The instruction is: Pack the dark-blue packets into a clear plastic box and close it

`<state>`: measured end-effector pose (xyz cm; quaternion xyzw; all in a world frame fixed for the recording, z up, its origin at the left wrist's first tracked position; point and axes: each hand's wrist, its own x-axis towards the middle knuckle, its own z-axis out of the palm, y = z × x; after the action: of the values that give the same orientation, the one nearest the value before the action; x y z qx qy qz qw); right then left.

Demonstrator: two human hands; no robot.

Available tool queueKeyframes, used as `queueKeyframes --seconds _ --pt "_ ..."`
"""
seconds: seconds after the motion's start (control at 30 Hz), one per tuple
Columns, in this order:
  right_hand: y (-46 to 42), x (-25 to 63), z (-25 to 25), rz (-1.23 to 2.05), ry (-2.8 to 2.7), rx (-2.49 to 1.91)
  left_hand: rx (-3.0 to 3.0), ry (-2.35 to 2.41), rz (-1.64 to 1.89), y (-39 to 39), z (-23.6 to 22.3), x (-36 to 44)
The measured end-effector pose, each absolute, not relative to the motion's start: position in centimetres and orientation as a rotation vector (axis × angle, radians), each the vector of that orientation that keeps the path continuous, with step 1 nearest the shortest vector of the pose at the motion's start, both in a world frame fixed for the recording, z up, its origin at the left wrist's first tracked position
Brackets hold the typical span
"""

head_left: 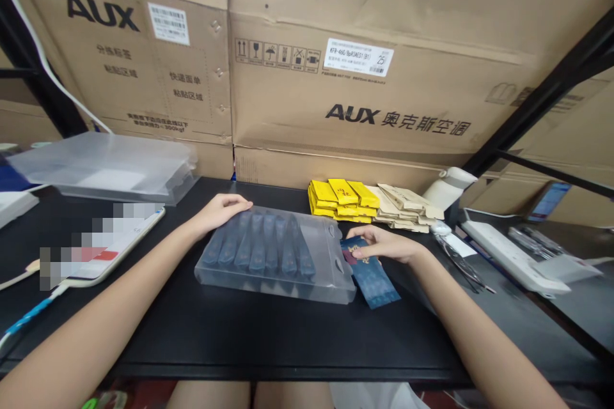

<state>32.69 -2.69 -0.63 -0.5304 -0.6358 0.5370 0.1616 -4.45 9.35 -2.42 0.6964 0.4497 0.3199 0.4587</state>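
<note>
A frosted plastic box (330, 287) lies flat on the black table (230, 332), with several dark blue packets (268, 252) in a row showing through its lid. My left hand (224, 208) rests at the box's far left corner, fingers bent over its edge. Beside the box's right end, my right hand (384, 243) pinches a blue printed packet (377, 284) between thumb and fingers. The packet's left edge touches or overlaps the box's end; which of these I cannot tell.
Yellow packets (343, 198) and beige packets (407, 208) are stacked behind. A white bottle (448, 186), a power strip (513, 255) and glasses (463, 262) lie right. A charging phone (115, 249) and another frosted box (110, 163) lie left. Large cartons (288, 96) form the back.
</note>
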Motion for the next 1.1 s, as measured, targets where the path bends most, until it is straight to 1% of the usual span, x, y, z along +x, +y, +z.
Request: queueKeyframes --seconds 0.13,0.23,0.6,0.8,0.97,1.1 --pt "-2.7 33.0 -0.8 1.647 -1.784 -1.384 1.729 1.109 0.795 9.5 -2.5 -4.5" --pt "-2.7 32.7 -1.3 1.707 -1.778 -1.374 1.728 1.113 0.795 9.4 -2.5 -4.5" --pt "-2.3 32.0 -2.1 1.74 -1.654 -1.328 1.722 1.109 0.801 9.6 -2.7 -4.5" --pt "-2.2 31.8 -2.4 1.578 -1.557 -1.503 1.724 1.132 0.793 9.5 -2.7 -4.5" --pt "-2.3 31.1 -2.6 1.399 -1.61 -1.551 1.744 1.104 0.818 9.6 -2.7 -4.5" --pt "-2.4 30.8 -2.4 1.394 -1.689 -1.525 1.744 1.11 0.808 9.5 -2.7 -4.5"
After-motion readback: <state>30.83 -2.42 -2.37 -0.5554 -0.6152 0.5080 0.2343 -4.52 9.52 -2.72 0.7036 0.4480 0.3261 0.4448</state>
